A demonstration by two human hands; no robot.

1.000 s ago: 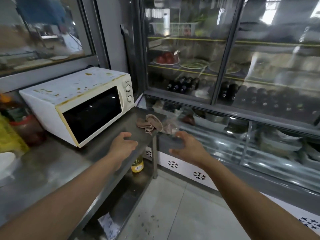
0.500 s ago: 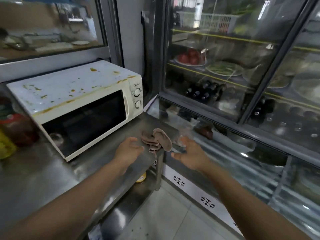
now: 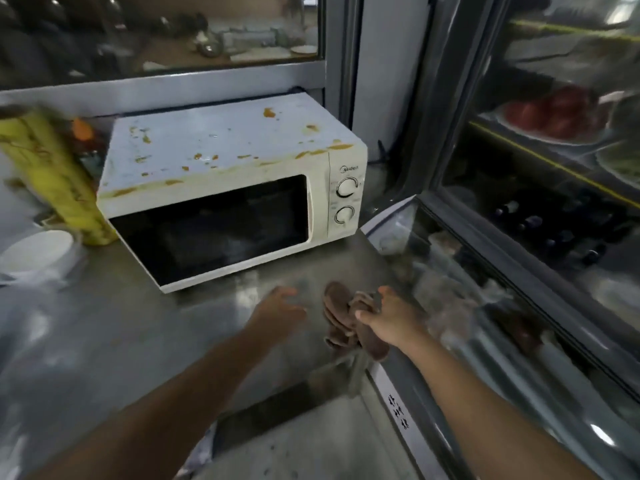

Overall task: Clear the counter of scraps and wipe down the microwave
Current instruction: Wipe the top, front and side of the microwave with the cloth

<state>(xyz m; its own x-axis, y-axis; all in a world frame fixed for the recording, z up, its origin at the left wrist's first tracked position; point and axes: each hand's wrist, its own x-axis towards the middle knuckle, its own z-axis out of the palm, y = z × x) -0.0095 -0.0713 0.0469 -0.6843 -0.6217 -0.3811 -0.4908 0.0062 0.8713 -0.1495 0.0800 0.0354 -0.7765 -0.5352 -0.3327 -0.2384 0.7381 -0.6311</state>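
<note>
Gripping the brown rag (image 3: pixel 341 315) at the counter's (image 3: pixel 138 334) corner edge, the right hand (image 3: pixel 389 315) could drag it floorward, while the left hand (image 3: pixel 277 308) hovers loose-fingered before the stained microwave (image 3: pixel 225 188).

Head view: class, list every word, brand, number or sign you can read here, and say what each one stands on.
"Midea": brand name on the control panel of the microwave, above its two dials.
Markings around the dials: too small to read.
Print on the yellow roll left of the microwave: blurred, unreadable.
Dark snowflake-like symbols on the white strip of the glass-topped display case: decoration, no letters.
</note>
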